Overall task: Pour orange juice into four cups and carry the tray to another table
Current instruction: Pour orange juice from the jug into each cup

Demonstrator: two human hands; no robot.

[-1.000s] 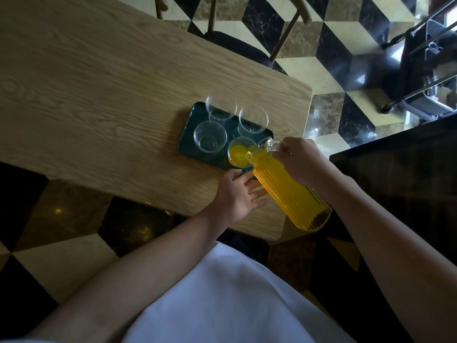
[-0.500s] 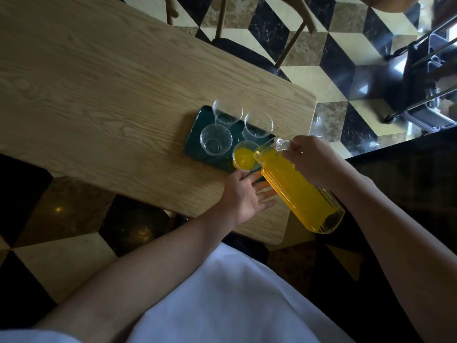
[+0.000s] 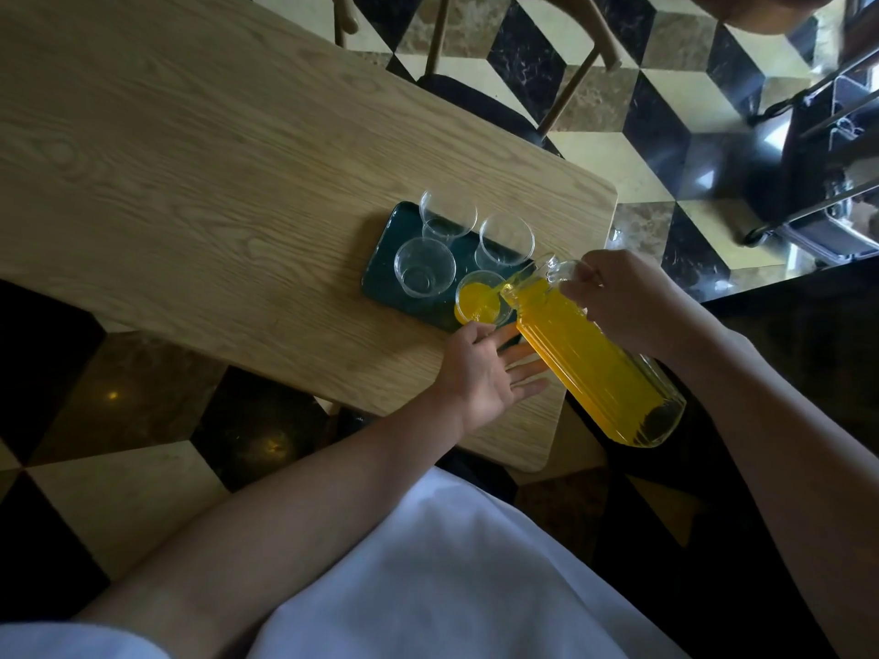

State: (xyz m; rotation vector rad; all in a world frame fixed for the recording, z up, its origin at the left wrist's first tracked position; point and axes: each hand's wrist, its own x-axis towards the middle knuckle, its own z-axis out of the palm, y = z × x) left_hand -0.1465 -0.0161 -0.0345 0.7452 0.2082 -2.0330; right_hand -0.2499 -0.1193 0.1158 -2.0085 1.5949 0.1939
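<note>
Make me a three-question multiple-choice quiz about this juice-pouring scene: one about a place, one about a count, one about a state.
1. Where do the cups stand?
A. on the dark green tray
B. on the floor
C. on a chair

2. How many cups hold juice?
A. three
B. one
C. none

3. How is the juice bottle held?
A. upright
B. lying on the table
C. tilted, pouring

Answers: 1 A, all four sit on the tray. 2 B, only the nearest cup is orange. 3 C, the right hand tips its mouth over that cup.
</note>
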